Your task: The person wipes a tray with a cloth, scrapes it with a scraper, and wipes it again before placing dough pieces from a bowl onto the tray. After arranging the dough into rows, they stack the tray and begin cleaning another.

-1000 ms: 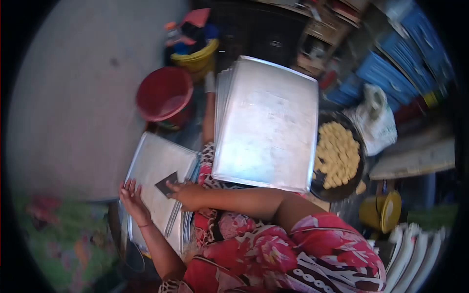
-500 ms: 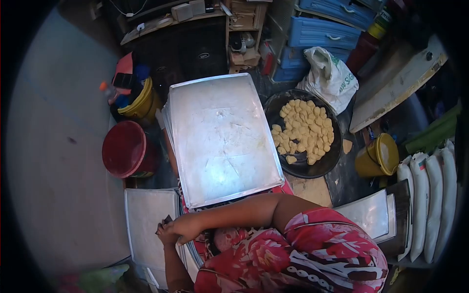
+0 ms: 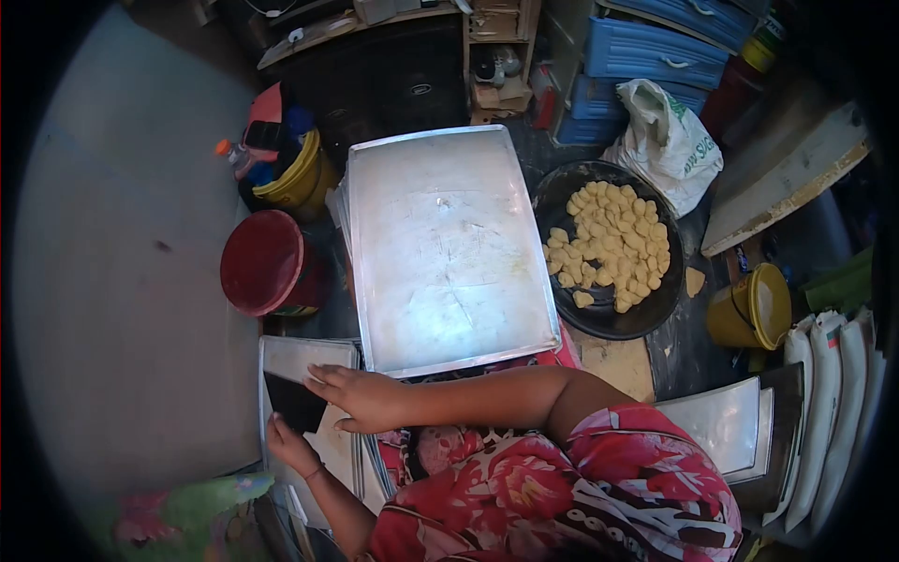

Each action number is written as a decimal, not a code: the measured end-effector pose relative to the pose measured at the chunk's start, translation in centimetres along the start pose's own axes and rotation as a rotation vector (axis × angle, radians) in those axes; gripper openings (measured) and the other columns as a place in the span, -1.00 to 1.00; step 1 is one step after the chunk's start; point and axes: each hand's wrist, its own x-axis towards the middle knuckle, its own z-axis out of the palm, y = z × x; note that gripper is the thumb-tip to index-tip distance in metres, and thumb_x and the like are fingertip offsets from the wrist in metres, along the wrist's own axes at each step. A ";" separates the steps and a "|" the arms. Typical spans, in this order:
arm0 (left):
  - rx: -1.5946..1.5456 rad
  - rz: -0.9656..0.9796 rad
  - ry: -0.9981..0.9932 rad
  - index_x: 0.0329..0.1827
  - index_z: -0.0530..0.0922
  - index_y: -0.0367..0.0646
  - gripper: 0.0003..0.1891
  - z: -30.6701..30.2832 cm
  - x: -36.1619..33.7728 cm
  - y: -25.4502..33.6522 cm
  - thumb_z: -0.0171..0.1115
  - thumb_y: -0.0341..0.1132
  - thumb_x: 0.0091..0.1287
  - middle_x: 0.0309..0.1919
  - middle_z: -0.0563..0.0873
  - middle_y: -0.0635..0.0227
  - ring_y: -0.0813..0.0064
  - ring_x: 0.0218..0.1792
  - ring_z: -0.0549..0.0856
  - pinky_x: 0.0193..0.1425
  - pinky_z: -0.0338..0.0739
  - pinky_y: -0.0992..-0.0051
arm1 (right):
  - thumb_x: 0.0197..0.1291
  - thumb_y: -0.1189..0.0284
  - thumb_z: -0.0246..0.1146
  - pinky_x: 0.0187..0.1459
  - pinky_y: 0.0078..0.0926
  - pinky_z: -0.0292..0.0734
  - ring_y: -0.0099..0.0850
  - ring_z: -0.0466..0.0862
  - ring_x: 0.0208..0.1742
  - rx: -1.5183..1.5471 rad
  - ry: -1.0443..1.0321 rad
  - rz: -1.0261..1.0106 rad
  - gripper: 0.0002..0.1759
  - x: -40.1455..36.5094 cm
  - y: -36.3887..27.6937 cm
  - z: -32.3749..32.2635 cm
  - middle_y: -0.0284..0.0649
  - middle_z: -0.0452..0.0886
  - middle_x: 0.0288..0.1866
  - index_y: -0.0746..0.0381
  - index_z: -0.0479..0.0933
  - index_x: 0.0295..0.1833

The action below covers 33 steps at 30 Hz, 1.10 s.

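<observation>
A black, flat, rectangular thing [image 3: 294, 403] is between my hands, above the metal trays [image 3: 276, 354] stacked at my left; its kind is unclear. My left hand [image 3: 294, 448] grips its lower edge between thumb and fingers. My right hand [image 3: 367, 397] reaches across my body with fingers stretched out, the fingertips right at the black thing's upper right edge. In front of me a large metal baking tray [image 3: 449, 248] lies bottom-up or nearly flat on top of other trays. To its right, a wide black basin [image 3: 613, 328] holds many pieces of pale dough [image 3: 623, 234].
A red bucket [image 3: 260, 264] and a filled yellow bucket [image 3: 298, 178] stand on the left. Behind the basin slumps a white sack [image 3: 665, 150] by blue drawers [image 3: 651, 56]. More trays [image 3: 716, 426], a yellow pail [image 3: 754, 304] and full white sacks [image 3: 824, 403] are at right.
My hands have moved apart from being clasped together. The black thing now shows as a wide flat surface between them. The view has shifted, so the surroundings appear farther right.
</observation>
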 end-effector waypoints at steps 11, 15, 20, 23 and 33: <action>-0.255 0.756 -0.583 0.15 0.54 -0.29 -0.61 5.5 -7.3 20.6 0.25 -0.33 0.28 0.19 0.45 0.05 0.15 0.22 0.44 0.31 0.32 0.25 | 0.16 0.57 0.05 0.43 -0.19 0.18 -0.05 0.26 0.47 -0.138 0.555 -0.026 -0.30 -8.0 1.6 -10.1 0.15 0.22 0.44 0.39 0.12 0.45; -0.152 0.818 -0.673 0.24 0.48 -0.26 -0.46 8.3 -7.0 21.6 0.29 -0.13 0.26 0.32 0.31 -0.07 -0.08 0.38 0.23 0.42 0.10 0.08 | 0.06 0.63 0.09 0.45 -0.16 0.18 -0.09 0.29 0.45 -0.548 0.353 0.194 -0.26 -15.3 0.5 -15.7 0.12 0.24 0.44 0.28 0.19 0.45; 0.333 0.759 -0.574 0.39 0.30 -0.29 -0.32 13.8 -3.4 16.4 0.12 0.02 0.35 0.43 0.18 -0.12 -0.11 0.49 0.05 0.49 -0.10 -0.04 | 0.06 0.61 0.06 0.48 -0.09 0.07 -0.07 0.22 0.49 -0.558 -0.104 0.353 -0.26 -23.7 1.3 -13.0 0.13 0.19 0.47 0.30 0.17 0.45; 0.516 0.660 -0.566 0.44 0.21 -0.33 -0.30 15.3 -2.3 13.9 0.09 -0.03 0.37 0.49 0.10 -0.04 -0.02 0.52 0.02 0.50 -0.17 -0.07 | 0.00 0.55 0.16 0.51 -0.10 0.00 -0.08 0.20 0.50 -0.564 -0.120 0.377 -0.19 -24.2 3.5 -11.7 0.08 0.18 0.48 0.35 0.14 0.45; 0.522 0.597 -0.547 0.51 0.04 -0.28 -0.28 15.4 -1.5 11.5 0.01 -0.05 0.43 0.52 0.08 0.06 0.09 0.55 -0.03 0.52 -0.28 -0.03 | 0.13 0.52 0.09 0.45 -0.24 0.13 -0.12 0.36 0.40 -0.729 0.291 0.463 -0.42 -4.9 26.2 -33.3 0.03 0.37 0.37 0.31 0.36 0.33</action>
